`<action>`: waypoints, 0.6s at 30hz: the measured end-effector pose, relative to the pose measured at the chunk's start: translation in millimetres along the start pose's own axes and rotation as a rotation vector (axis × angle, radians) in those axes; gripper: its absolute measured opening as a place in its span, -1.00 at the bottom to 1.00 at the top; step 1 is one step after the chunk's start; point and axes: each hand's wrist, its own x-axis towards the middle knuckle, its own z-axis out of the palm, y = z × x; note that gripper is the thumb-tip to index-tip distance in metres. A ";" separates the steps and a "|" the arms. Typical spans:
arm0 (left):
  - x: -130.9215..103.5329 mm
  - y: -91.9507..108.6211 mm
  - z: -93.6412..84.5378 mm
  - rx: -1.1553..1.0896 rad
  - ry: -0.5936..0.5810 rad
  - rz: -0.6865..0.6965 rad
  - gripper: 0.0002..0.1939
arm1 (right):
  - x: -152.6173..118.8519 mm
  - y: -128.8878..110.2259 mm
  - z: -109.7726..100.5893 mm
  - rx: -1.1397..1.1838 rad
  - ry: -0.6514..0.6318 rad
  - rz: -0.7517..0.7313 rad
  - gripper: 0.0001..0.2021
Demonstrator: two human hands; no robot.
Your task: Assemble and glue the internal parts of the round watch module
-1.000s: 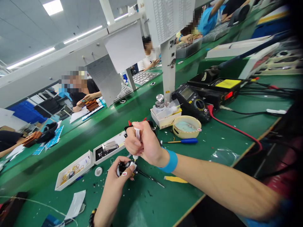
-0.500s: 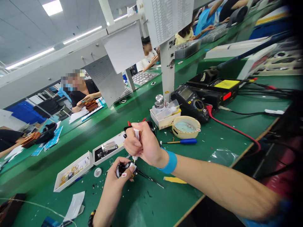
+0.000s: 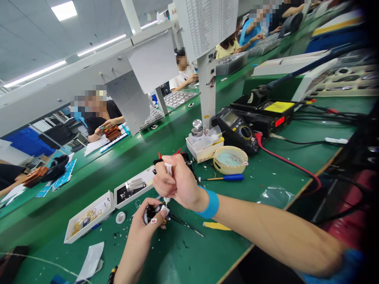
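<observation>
My left hand [image 3: 144, 221] is closed around a small black round device [image 3: 149, 213] with a white part on top, held just over the green bench. In the fist of my right hand [image 3: 184, 182] is a slim white syringe [image 3: 169, 169], upright, its tip pointing down at the device. Whether the tip touches the device I cannot tell. Dark tweezers [image 3: 189, 227] stick out to the right from beside the device; their other end is hidden. A blue band circles my right wrist.
Trays of yellow rings [image 3: 89, 219] and small parts [image 3: 130, 191] lie left and behind. Beyond my right hand are a blue-handled screwdriver [image 3: 232, 178], a round dish [image 3: 229, 169], a bottle tray [image 3: 204, 152] and a multimeter [image 3: 237, 128]. Co-workers sit across the bench.
The whole view has shifted slightly. Both hands keep nearly the same pose, with the syringe still over the device.
</observation>
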 end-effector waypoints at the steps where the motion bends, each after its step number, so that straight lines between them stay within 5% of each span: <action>1: -0.4 0.7 0.4 -0.004 0.010 0.003 -0.53 | -0.1 -0.3 0.2 -0.001 -0.001 0.001 -0.56; 18: 1.9 -2.9 -4.2 -0.029 -0.038 -0.003 -0.54 | -1.9 -1.0 3.3 -0.035 -0.015 0.004 -0.55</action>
